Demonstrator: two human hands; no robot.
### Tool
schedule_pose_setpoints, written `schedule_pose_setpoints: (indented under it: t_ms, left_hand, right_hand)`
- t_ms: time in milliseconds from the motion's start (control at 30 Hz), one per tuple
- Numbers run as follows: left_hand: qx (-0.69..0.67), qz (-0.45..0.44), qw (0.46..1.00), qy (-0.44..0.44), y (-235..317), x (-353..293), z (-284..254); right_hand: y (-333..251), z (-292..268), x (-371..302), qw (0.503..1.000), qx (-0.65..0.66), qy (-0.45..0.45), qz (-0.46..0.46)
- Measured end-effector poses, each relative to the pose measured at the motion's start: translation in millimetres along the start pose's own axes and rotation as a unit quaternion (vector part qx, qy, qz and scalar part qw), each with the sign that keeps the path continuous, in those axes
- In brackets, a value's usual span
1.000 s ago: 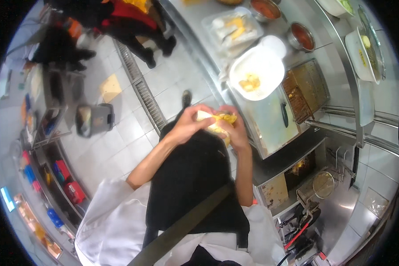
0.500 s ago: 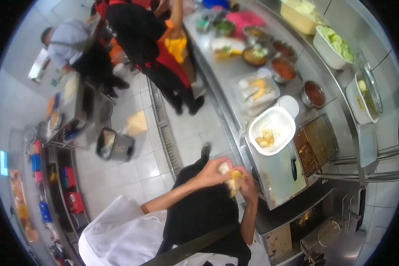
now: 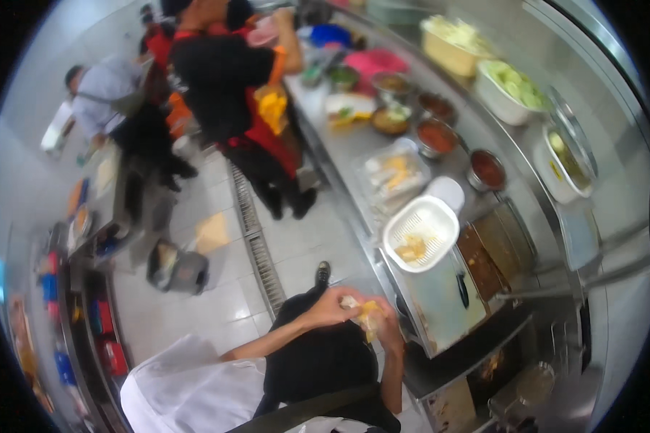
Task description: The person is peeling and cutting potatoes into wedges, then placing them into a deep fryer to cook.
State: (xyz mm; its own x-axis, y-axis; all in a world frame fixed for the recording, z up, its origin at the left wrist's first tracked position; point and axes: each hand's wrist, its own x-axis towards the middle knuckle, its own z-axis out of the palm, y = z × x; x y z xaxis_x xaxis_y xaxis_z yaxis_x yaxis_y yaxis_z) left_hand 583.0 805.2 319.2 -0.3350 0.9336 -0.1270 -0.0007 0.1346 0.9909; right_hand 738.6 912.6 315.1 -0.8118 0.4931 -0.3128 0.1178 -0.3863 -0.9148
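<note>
Over my dark apron, to the left of the counter edge, both hands meet around a small yellow and white food piece [image 3: 369, 315]; blur hides its exact kind. My left hand [image 3: 328, 306] pinches its pale end with curled fingers. On the other side, my right hand [image 3: 389, 326] is closed around the yellow part, which hangs below the fingers. To the right of my hands, a white perforated basket [image 3: 444, 222] holds similar yellow pieces [image 3: 412, 248]. Below that basket lies a pale cutting board [image 3: 440, 317] with a black-handled knife [image 3: 462, 289].
Metal bowls of red sauce [image 3: 487, 170] and a clear container [image 3: 395, 175] stand farther along the counter. White tubs [image 3: 509, 92] sit on the shelf at right. A grey bin [image 3: 179, 271] stands on the floor. A co-worker [image 3: 224, 79] in black is ahead; another [image 3: 112, 97] wears white.
The view has shifted, so the counter and basket appear farther left. My hands sit slightly lower and left in the picture, still together on the food piece.
</note>
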Motion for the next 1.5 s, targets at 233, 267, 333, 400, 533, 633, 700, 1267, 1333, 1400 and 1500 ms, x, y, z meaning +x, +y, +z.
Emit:
schedule_pose_setpoints:
  t_ms: [233,267,333,400,533,633,700,1267,1333,1400,1500]
  left_hand:
    - [-0.095,-0.053,0.993,-0.035,-16,18,3]
    - [-0.091,-0.064,0.990,-0.085,-23,24,12]
    - [-0.091,-0.127,0.981,-0.112,-30,38,24]
    - [-0.039,-0.113,0.978,-0.170,-32,44,45]
    - [0.040,-0.103,0.961,-0.253,-15,40,81]
    - [-0.124,-0.262,0.922,-0.255,4,37,88]
    - [0.000,-0.234,0.916,-0.326,11,41,87]
    - [0.081,-0.120,0.904,-0.402,31,92,90]
    - [0.062,-0.104,0.887,-0.446,37,101,89]
    - [0.074,-0.106,0.888,-0.441,36,105,85]
    - [0.087,-0.106,0.895,-0.424,25,96,80]
  right_hand:
    - [10,-12,1,0.997,0.053,-0.027,-0.052]
    - [4,-15,-7,0.995,-0.015,-0.026,-0.094]
    - [16,-27,-26,0.993,-0.034,0.027,-0.112]
    - [28,-40,-42,0.989,-0.062,0.051,-0.128]
    - [48,-53,-75,0.991,0.029,0.122,-0.053]
    - [53,-59,-94,0.981,0.128,0.132,-0.069]
    - [52,-62,-104,0.974,0.174,0.114,-0.085]
    - [34,-61,-85,0.950,0.217,0.192,-0.118]
    - [23,-63,-91,0.964,0.175,0.174,-0.101]
    - [23,-59,-89,0.963,0.202,0.153,-0.092]
    - [29,-61,-80,0.965,0.170,0.167,-0.110]
